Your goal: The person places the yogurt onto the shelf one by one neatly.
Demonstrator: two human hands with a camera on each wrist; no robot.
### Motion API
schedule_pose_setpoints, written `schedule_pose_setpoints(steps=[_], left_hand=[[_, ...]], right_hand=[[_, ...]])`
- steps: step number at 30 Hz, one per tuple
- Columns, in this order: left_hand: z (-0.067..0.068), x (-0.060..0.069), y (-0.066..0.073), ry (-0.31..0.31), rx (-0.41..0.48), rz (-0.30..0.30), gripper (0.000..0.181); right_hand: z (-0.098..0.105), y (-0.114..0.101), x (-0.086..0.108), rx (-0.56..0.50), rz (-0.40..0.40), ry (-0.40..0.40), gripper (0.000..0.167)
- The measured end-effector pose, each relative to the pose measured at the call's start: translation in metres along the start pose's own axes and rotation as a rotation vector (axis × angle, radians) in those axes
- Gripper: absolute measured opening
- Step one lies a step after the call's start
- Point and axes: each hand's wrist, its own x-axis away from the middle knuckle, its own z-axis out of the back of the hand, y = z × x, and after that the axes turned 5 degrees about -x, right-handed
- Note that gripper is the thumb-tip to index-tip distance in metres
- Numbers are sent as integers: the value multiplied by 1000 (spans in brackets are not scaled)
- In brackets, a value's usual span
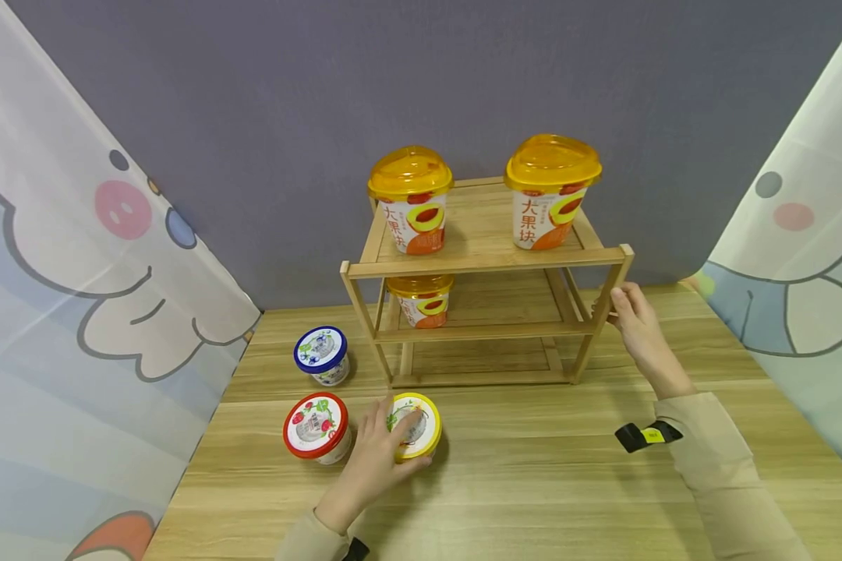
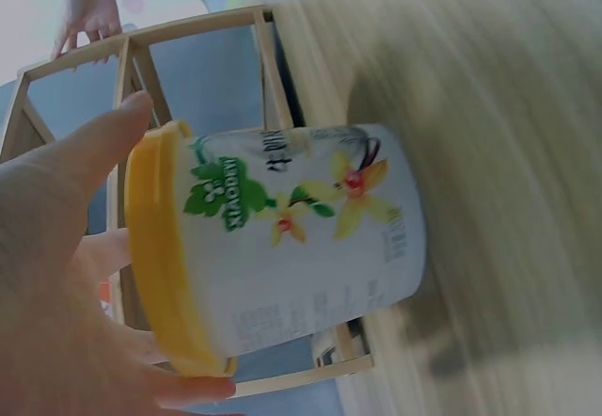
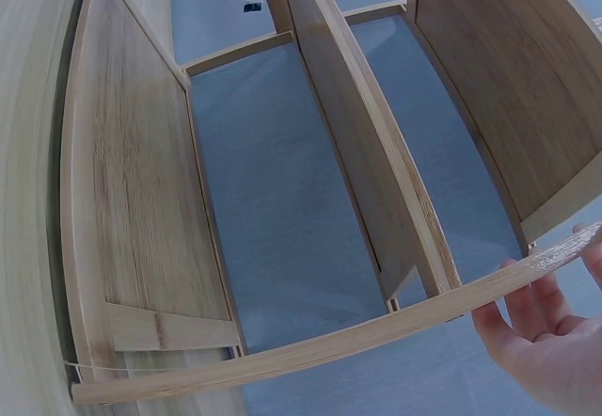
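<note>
My left hand (image 1: pixel 373 452) grips a white tub with a yellow lid (image 1: pixel 421 427), its thumb and fingers spread around the lid's rim. Flowers and a green leaf logo decorate the side of this yellow-lidded tub (image 2: pixel 301 237) in the left wrist view; its base is close to the table. At the right side of a three-tier wooden shelf (image 1: pixel 491 262), my right hand (image 1: pixel 638 327) holds the front upright post, fingers at its outer edge. The same post (image 3: pixel 376 341) crosses the right wrist view, with the fingertips against it.
A red-lidded tub (image 1: pixel 316 425) and a blue-lidded tub (image 1: pixel 321 354) stand left of the shelf. Two orange-lidded fruit cups, one left (image 1: pixel 412 201) and one right (image 1: pixel 551 193), stand on the top tier. Another fruit cup (image 1: pixel 421 302) is on the middle tier. A grey wall (image 1: pixel 252 156) rises behind.
</note>
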Motion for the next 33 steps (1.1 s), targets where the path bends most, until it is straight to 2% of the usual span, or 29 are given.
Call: schedule_pose_setpoints(steps=[9, 16, 25, 33], left_hand=[[-7, 2, -1, 40, 124, 21, 54], [-7, -3, -9, 77, 186, -29, 52], [-6, -10, -20, 9, 265, -80, 50], [-5, -13, -26, -70, 331, -72, 49]], right_hand=[[0, -1, 1, 19, -12, 10, 14], [0, 0, 0, -6, -15, 2, 15], [1, 0, 0, -17, -7, -3, 15], [1, 1, 0, -26, -9, -6, 14]])
